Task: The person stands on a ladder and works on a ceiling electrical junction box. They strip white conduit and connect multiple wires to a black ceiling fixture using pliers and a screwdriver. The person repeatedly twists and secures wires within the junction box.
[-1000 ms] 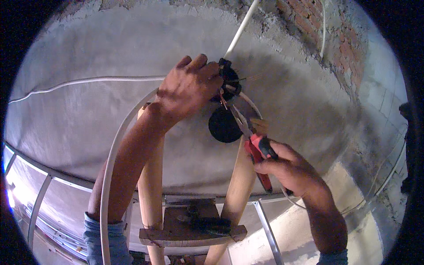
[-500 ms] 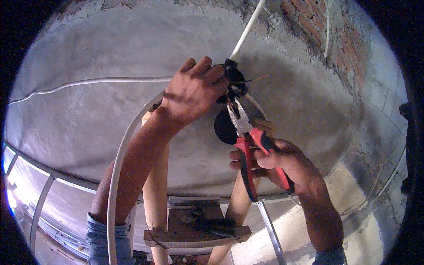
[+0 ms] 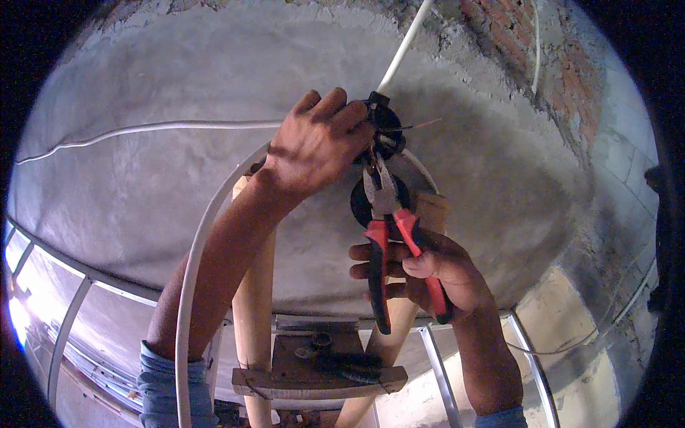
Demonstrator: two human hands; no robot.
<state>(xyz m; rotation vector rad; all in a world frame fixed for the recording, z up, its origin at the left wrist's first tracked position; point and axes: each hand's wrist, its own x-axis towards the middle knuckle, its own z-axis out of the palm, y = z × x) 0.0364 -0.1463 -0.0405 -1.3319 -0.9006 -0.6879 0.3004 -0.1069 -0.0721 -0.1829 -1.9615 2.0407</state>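
Observation:
A round black junction box [image 3: 387, 128] sits on the grey plastered surface, with a thin wire [image 3: 427, 124] poking out to its right. My left hand [image 3: 320, 146] is closed against the box's left side; its fingertips, and whatever they pinch, are hidden. Wrapped round the red-and-black handles of a pair of pliers [image 3: 383, 200] is my right hand [image 3: 449, 274]. The handles are spread, and the metal jaws point up at the box's lower edge, beside short copper-coloured wire ends. Behind the jaws shows a black disc [image 3: 362, 202].
A white conduit [image 3: 404, 48] runs up from the box. One white cable [image 3: 143, 130] goes left; another [image 3: 187, 314] loops down past my left forearm. Below stands a wooden ladder [image 3: 253, 314], dark items on its step [image 3: 321, 385]. Exposed brick [image 3: 492, 39] lies at upper right.
The pliers and my right hand have shifted left, the handles standing more upright and slightly closer together. My left hand stays at the box.

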